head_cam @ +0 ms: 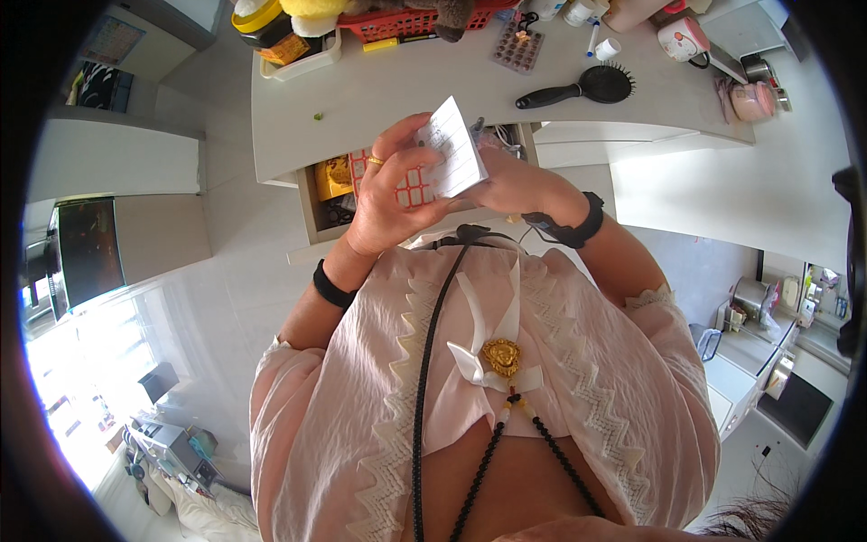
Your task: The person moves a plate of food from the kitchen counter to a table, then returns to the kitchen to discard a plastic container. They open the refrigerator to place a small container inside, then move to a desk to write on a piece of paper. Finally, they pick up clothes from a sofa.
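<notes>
A small pad of white lined paper [455, 149] bearing handwriting is held up above an open drawer [306, 203]. My left hand [396, 186], with a gold ring, has its fingers on the pad's left side and its thumb near the lower edge. At the pad's lower right, my right hand [511, 179] grips it, with its fingertips hidden behind the paper. Below the hands, the drawer holds a yellow packet [335, 177], a sheet with a red grid [411, 190] and white cables [504, 135].
On the white desktop [406, 81] lie a black hairbrush [603, 85], a blister pack [518, 46] and a yellow marker [381, 45]. A red basket [406, 26], a white tray [305, 66] and a mug [683, 39] stand along the far side.
</notes>
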`<state>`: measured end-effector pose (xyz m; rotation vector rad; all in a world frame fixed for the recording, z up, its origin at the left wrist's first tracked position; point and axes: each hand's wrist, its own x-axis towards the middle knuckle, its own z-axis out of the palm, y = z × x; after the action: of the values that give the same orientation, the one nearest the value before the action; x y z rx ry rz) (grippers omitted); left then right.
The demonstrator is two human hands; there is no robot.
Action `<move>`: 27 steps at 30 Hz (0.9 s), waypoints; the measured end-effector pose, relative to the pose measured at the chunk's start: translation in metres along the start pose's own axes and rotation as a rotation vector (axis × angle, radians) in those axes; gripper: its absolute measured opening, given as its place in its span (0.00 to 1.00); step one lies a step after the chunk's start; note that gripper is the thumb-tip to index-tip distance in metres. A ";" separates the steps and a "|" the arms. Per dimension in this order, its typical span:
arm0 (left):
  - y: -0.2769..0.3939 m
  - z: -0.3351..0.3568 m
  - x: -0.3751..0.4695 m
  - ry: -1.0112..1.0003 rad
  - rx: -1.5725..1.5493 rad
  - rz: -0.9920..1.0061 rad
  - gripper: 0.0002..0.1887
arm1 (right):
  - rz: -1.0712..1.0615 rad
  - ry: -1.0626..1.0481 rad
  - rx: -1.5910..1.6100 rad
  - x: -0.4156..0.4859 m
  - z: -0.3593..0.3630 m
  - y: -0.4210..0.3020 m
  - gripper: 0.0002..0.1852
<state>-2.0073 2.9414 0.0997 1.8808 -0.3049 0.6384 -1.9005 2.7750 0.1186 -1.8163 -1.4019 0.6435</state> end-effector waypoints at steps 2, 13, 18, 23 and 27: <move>0.001 0.001 0.001 0.015 0.020 0.029 0.27 | 0.018 0.041 0.055 0.000 0.001 -0.002 0.13; 0.007 0.001 0.004 0.003 0.101 -0.003 0.28 | 0.136 0.045 0.127 -0.007 -0.025 -0.016 0.13; 0.007 0.002 0.005 -0.019 0.103 -0.006 0.29 | 0.139 0.131 0.220 -0.008 -0.014 -0.009 0.12; 0.005 0.004 0.004 -0.033 0.050 -0.057 0.30 | 0.063 0.137 0.126 -0.006 -0.013 -0.005 0.11; 0.001 0.007 0.003 -0.039 -0.096 -0.092 0.31 | 0.037 0.174 0.122 -0.006 -0.013 -0.005 0.11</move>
<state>-2.0036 2.9351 0.0997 1.8060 -0.2685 0.5165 -1.8949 2.7665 0.1297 -1.7608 -1.1919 0.5631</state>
